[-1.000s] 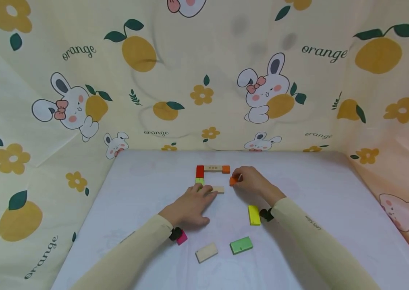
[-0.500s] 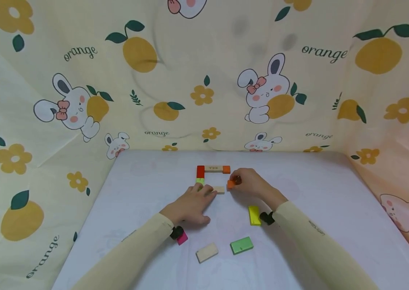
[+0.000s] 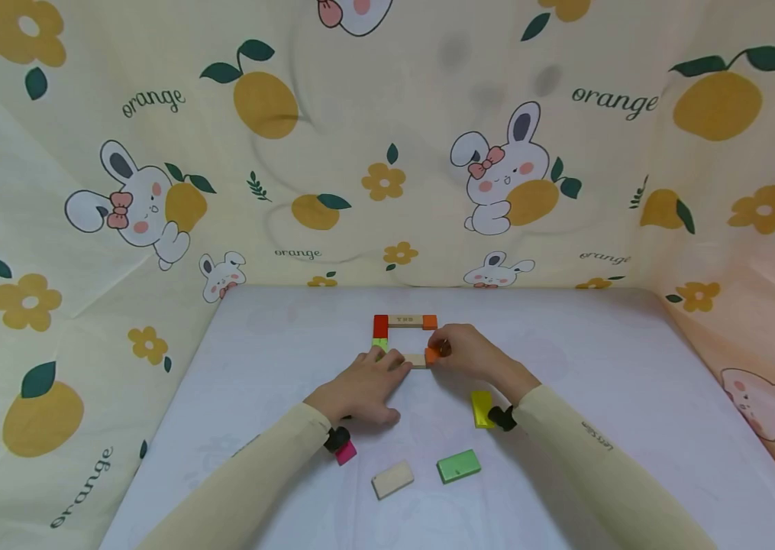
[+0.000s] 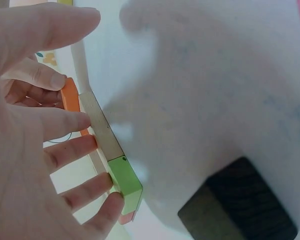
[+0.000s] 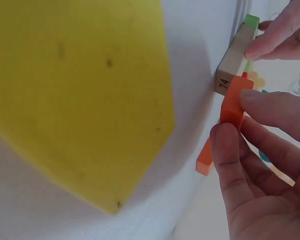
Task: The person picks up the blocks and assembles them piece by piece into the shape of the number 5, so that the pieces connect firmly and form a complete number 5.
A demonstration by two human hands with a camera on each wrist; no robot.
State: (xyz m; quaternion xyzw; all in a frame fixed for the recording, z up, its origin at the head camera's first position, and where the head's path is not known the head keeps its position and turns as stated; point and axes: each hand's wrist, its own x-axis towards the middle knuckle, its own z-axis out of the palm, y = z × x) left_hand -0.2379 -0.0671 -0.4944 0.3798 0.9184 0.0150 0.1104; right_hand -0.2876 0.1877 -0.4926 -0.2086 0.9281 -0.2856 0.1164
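The orange block (image 3: 431, 356) is pinched between the thumb and finger of the right hand (image 3: 473, 353), at the right end of a wooden block (image 3: 418, 361); whether the two blocks touch, I cannot tell. Nearest on the worktop (image 3: 586, 344) lie a cream block (image 3: 392, 480) and, just beside it, a green block (image 3: 459, 466), both at a slant. A little farther, a pink block (image 3: 346, 453) shows partly beneath the left wrist's black device (image 3: 337, 440), and a yellow block (image 3: 481, 405) lies by the right wrist. Beyond, the left hand (image 3: 362, 391) has its fingers spread, fingertips touching the wooden block, marked 74 on its end, and the lime block (image 3: 379, 344) at its left. Behind the lime block a red block (image 3: 380, 326) runs on to a lettered block (image 3: 405, 321), ended by a second orange block (image 3: 430, 322). Farthest hangs a rabbit-and-orange cloth (image 3: 387, 92).
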